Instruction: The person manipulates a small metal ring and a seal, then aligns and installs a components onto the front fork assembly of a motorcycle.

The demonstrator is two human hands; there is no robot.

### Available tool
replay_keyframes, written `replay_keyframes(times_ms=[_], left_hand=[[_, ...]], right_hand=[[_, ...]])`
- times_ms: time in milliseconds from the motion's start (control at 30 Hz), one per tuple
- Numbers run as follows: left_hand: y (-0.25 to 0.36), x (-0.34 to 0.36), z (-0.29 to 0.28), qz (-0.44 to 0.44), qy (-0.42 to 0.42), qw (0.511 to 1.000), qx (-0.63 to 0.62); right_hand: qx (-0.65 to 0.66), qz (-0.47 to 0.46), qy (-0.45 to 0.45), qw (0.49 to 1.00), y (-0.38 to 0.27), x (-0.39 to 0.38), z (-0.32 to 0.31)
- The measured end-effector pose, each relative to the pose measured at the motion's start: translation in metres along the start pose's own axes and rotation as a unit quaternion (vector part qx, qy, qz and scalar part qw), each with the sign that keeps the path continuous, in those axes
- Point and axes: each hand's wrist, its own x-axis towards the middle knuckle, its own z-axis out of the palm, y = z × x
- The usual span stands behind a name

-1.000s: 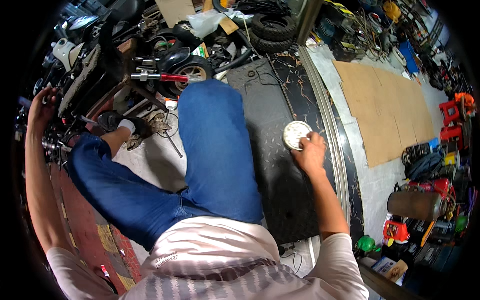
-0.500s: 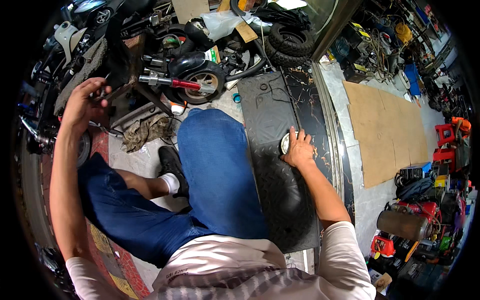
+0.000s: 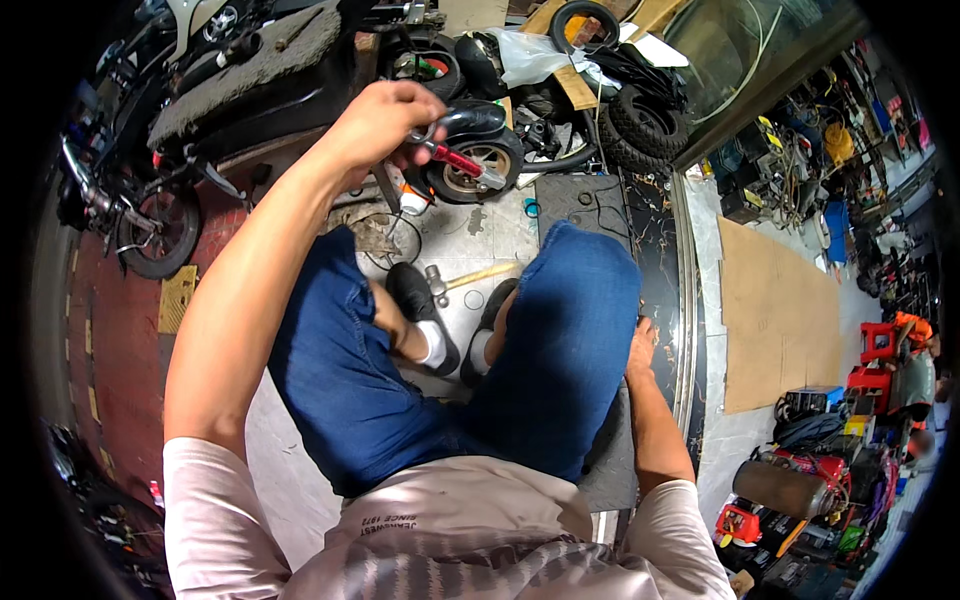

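Note:
My left hand [image 3: 398,125] is raised with curled fingers round something I cannot make out, just in front of a red-and-silver shock-absorber tube [image 3: 458,160] beside a small wheel [image 3: 478,176]. My right hand [image 3: 643,345] is low beside my right knee, partly hidden by it, on or near the dark stone sill [image 3: 662,270]; the round white object is not visible. A hammer [image 3: 480,274] with a pale handle lies on the tiles between my shoes.
A scooter seat [image 3: 250,75] and motorbike wheel [image 3: 150,230] are at left. Stacked tyres [image 3: 640,130] stand ahead. Beyond the metal threshold lie cardboard [image 3: 778,310], red stools [image 3: 877,343], tools and a tank [image 3: 775,488]. Another person [image 3: 915,390] is at the far right.
My left hand has moved right and forward to the red tube. My legs have parted, showing the hammer. My right hand and the white object have become hidden behind my knee.

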Motion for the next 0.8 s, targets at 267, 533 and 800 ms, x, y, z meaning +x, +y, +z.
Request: replay_keyframes(times_ms=[267,533,800], left_hand=[[0.022,-0.025,0.002,0.059,-0.033,0.998,0.003],[-0.021,-0.028,-0.051,0.026,0.029,0.998,0.044],[-0.04,-0.023,-0.077,-0.002,0.057,0.995,0.076]], right_hand=[[0.108,-0.011,0.05,0.993,0.042,0.01,0.045],[0.166,-0.025,0.044,0.985,-0.049,0.004,-0.007],[0.118,-0.025,0.002,0.993,-0.168,0.026,0.015]])
